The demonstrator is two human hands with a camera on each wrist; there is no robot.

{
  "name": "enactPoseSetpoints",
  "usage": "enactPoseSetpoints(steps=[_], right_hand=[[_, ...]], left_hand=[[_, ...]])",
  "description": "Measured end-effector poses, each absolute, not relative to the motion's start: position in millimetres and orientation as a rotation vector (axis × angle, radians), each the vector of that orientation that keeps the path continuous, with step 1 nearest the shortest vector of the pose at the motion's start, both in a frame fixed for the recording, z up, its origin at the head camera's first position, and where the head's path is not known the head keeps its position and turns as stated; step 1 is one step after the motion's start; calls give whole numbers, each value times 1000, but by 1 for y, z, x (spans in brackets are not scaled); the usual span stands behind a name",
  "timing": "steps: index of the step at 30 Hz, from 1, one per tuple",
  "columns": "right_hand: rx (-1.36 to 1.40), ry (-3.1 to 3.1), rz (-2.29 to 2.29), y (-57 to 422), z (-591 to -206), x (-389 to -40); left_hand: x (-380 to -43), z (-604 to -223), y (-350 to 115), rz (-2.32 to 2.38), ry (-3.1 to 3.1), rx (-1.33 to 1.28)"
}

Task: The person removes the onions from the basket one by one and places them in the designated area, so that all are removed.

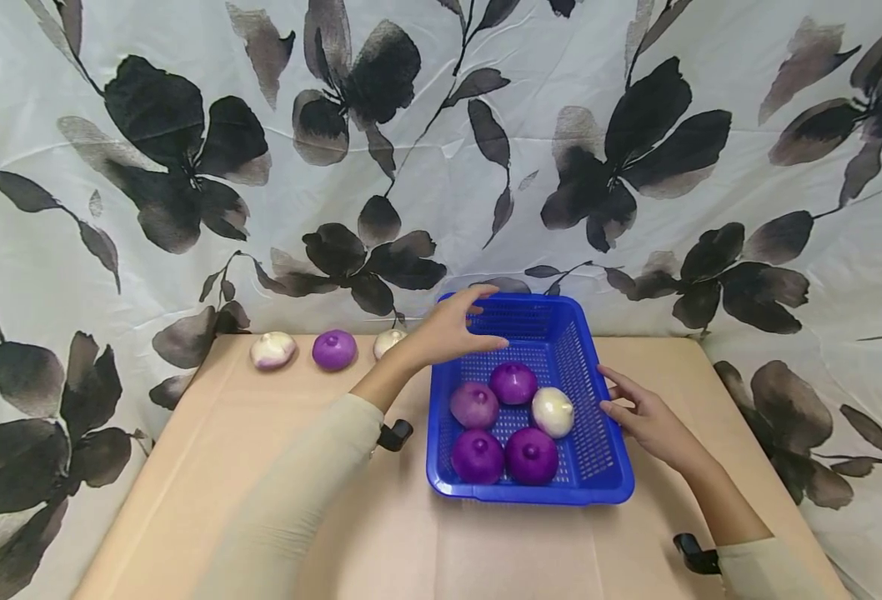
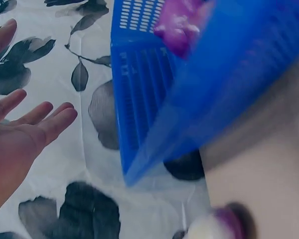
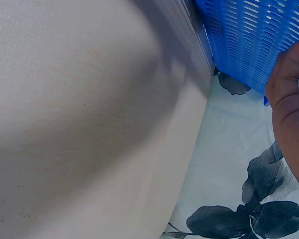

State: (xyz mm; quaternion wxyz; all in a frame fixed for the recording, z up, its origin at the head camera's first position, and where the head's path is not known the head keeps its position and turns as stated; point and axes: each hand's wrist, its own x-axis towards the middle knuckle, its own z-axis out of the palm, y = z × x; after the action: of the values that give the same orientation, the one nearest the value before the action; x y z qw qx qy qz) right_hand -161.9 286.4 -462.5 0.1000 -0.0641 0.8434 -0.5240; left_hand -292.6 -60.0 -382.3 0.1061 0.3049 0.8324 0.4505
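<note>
A blue plastic basket [image 1: 531, 493] with slotted walls holds several purple onions [image 1: 532, 456] and one white onion [image 1: 553, 412], gathered toward its near end. My right hand [image 1: 647, 421] grips the basket's right rim; in the right wrist view its thumb [image 3: 289, 74] lies against the slotted wall, the other fingers mostly hidden. Over the basket's far left corner hovers my left hand [image 1: 452, 327], thumb and fingers spread with nothing between them. The left wrist view shows that hand [image 2: 20, 134] apart from the basket wall.
Along the table's back edge, left of the basket, lie a white-and-purple onion [image 1: 273, 351], a purple onion [image 1: 333, 350] and a white onion [image 1: 388, 342] partly hidden by my left hand. A floral curtain [image 1: 441, 183] hangs directly behind the table [image 1: 246, 467].
</note>
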Motion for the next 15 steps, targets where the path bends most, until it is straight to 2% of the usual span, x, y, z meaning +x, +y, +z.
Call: enactPoseSetpoints(steps=[15], right_hand=[[-179,2514,-1524,286,-461,-163]], left_hand=[[-311,-410,-8,1282,2358,736]])
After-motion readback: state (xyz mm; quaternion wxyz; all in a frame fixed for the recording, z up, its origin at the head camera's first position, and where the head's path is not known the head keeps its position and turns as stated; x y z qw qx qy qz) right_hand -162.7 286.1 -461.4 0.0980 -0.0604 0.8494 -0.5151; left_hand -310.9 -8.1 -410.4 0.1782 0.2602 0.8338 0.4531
